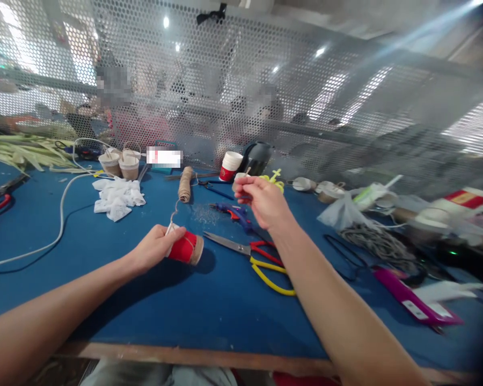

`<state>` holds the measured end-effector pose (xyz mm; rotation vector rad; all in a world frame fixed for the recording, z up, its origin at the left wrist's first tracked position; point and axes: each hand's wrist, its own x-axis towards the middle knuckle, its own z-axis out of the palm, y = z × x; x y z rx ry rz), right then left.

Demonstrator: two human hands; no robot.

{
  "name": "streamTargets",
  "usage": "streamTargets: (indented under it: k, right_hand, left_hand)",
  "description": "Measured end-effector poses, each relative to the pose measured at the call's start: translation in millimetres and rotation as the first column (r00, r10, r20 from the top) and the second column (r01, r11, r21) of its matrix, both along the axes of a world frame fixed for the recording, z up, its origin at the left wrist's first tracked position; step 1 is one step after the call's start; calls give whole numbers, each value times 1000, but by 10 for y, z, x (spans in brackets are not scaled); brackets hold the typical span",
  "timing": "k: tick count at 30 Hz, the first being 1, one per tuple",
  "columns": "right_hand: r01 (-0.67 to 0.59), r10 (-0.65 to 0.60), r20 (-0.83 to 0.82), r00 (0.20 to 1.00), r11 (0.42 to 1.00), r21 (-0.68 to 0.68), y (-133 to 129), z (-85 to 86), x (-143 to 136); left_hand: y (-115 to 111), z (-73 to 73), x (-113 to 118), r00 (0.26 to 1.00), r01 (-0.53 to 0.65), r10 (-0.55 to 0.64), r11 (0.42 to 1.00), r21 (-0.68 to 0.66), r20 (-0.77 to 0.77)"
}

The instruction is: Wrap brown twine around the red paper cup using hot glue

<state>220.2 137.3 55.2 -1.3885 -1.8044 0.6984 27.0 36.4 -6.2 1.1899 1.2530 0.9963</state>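
Observation:
My left hand [160,245] grips a red paper cup [184,247] lying on its side, with tan twine wound around one end. A strand runs from the cup to a roll of twine [185,185] just behind it. My right hand [261,197] is raised above the table with its fingertips pinched together; whether anything small is between them I cannot make out. Below it lies a blue glue gun [241,216]. Scissors [241,247] with one red and one yellow handle lie open between my hands, blades pointing at the cup.
White crumpled cloth [118,197], twine-trimmed cups [129,166] and a white cable [61,214] are at left. At the back stand stacked cups [230,165] and a dark jug [258,156] before a perforated metal screen [209,80]. Grey cord [380,244] and a purple packet [412,297] lie right.

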Motion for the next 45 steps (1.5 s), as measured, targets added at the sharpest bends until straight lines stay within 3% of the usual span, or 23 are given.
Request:
streamTargets:
  k: [5, 8, 12, 15, 19, 23, 26, 29, 34, 45]
  right_hand:
    - [183, -163, 228, 960, 981, -69, 244, -217, 302]
    - [210, -143, 326, 934, 961, -179, 277, -413, 369]
    - [216, -127, 320, 939, 942, -258, 331, -545, 353]
    - [194, -135, 224, 965, 944, -267, 290, -520, 318]
    - [99, -103, -11, 995, 977, -189, 2, -328, 280]
    - [-94, 50, -190, 981, 968, -231, -389, -135, 249]
    - [-248, 184, -238, 954, 930, -273, -578, -118, 217]
    - [-280, 239, -186, 953, 928, -246, -668, -183, 191]
    - [-217, 216, -30, 976, 946, -242, -786, -253, 160]
    - [-238, 248, 211, 945, 968, -76, -882, -291, 151]
  left_hand:
    - [30, -22, -36, 998, -41, 39, 998, 41, 38]
    - [40, -34, -43, 998, -51, 52, 997, 58, -19]
    - [57, -75, -45, 997, -43, 49, 994, 99, -58]
    - [76, -109, -51, 998, -34, 41, 993, 117, -56]
    - [103, -131, -78, 996, -26, 35, 993, 117, -77]
    - [126, -105, -111, 992, -38, 51, 992, 119, -111]
    - [137, -66, -123, 991, -59, 72, 992, 111, -114]
    - [143, -40, -131, 981, -81, 101, 988, 129, -162]
    - [149, -41, -147, 966, -65, 97, 988, 139, -241]
    - [166, -50, -140, 961, -41, 72, 992, 120, -267]
